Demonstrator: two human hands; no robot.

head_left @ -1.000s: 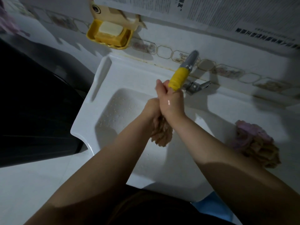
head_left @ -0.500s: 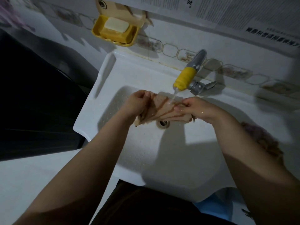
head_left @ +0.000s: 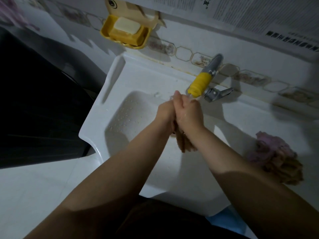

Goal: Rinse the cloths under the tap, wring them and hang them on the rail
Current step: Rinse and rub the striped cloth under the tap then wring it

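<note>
Both hands have closed back together — left hand (head_left: 165,114) and right hand (head_left: 189,112) clamp the bunched cloth (head_left: 183,144), its tail hanging below the grip, under the tap (head_left: 198,85) — likely still rinsing, wringing next.

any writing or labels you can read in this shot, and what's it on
Nothing can be read with confidence.
Newspaper sheets on the wall: dense columns of print and a bold headline strip at the right, all upside down and too blurred to read.
Soap holder: a round dark emblem on its backing card, unreadable.
Tap, sink, cloths: no text visible.
</note>
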